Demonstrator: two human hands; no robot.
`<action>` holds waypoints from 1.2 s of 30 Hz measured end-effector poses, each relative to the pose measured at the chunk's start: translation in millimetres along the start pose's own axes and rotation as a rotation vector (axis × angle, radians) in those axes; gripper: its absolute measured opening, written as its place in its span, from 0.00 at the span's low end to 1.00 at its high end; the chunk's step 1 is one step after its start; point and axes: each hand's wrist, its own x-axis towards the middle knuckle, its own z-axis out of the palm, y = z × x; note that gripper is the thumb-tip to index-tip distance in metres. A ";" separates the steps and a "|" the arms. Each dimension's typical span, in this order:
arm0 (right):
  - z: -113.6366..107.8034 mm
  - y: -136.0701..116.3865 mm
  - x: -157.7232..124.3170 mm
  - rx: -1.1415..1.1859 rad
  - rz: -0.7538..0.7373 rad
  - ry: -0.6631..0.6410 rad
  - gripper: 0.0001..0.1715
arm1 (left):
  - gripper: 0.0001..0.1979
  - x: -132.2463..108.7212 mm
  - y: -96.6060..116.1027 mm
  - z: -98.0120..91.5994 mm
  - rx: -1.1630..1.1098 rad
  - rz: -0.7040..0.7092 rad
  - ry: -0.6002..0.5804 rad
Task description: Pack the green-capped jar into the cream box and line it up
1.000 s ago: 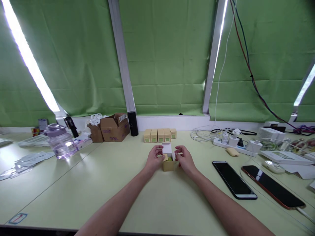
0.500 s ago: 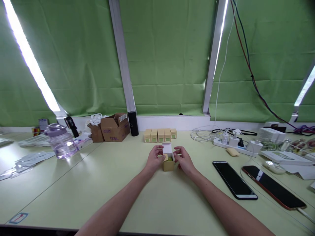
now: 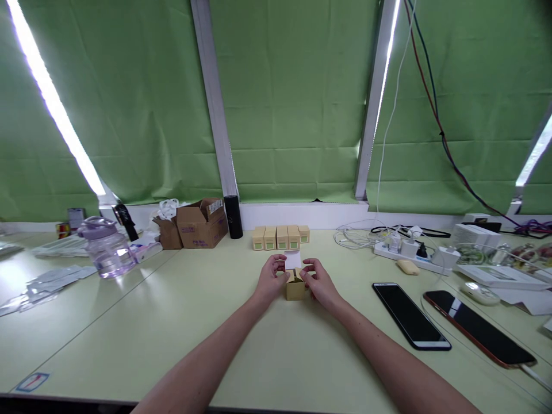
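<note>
Both hands (image 3: 297, 280) pinching the small box (image 3: 295, 286), side flaps now folded inward, unlike before.

Both forearms bare to the elbows — hands (image 3: 297, 279) ungloved, ringless — no sleeves showing.

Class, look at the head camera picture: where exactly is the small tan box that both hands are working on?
The small tan box sits mid-table between the left hand and right hand, just in front of the row of five small boxes and left of the black phone.
</note>
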 end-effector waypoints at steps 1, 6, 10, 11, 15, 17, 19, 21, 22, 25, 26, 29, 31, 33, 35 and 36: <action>-0.1 0.2 0.0 -0.004 -0.002 -0.001 0.31 | 0.26 -0.3 0.7 0.2 0.003 -0.002 0.000; 0.4 0.9 0.3 0.001 -0.009 0.010 0.28 | 0.26 -0.8 2.4 1.3 0.008 0.009 0.007; 0.8 0.2 0.8 0.008 -0.006 0.003 0.26 | 0.27 -1.4 2.3 1.5 0.002 -0.005 -0.008; 0.8 0.0 1.1 0.008 -0.006 -0.001 0.26 | 0.28 -1.6 2.3 1.6 0.000 -0.010 -0.008; 1.1 0.4 3.0 0.003 -0.013 0.001 0.26 | 0.29 -2.5 3.4 2.4 -0.009 -0.014 0.004; 1.6 1.5 4.1 0.002 -0.016 0.004 0.26 | 0.28 -2.3 3.9 2.6 -0.011 -0.006 -0.004; 2.0 3.1 5.0 0.003 -0.021 0.006 0.26 | 0.25 -1.6 3.7 2.4 0.002 0.012 -0.010; 2.2 5.0 5.6 0.004 -0.027 0.008 0.25 | 0.22 -0.5 2.7 1.9 0.020 0.038 -0.007; 2.3 5.9 5.8 0.004 -0.031 0.009 0.25 | 0.20 0.0 2.2 1.6 0.027 0.051 -0.004; 2.2 7.9 6.0 0.001 -0.045 0.011 0.26 | 0.16 0.4 1.2 0.8 0.035 0.070 -0.001; 2.1 8.2 6.0 0.000 -0.049 0.012 0.26 | 0.16 0.2 1.3 0.7 0.036 0.070 -0.004; 1.6 8.2 5.7 -0.013 -0.064 0.015 0.26 | 0.14 -1.0 2.4 0.8 0.042 0.060 -0.020; 1.1 7.8 5.2 -0.021 -0.072 0.019 0.25 | 0.13 -1.8 3.6 1.2 0.047 0.052 -0.019; 0.6 7.3 4.2 -0.030 -0.087 0.033 0.24 | 0.13 -2.4 4.7 1.8 0.047 0.045 -0.018; -0.2 6.4 2.7 -0.050 -0.128 0.060 0.23 | 0.12 -2.9 5.8 2.4 0.039 0.042 -0.013; -0.7 5.7 1.7 -0.062 -0.158 0.077 0.22 | 0.12 -3.2 6.2 2.6 0.037 0.040 -0.011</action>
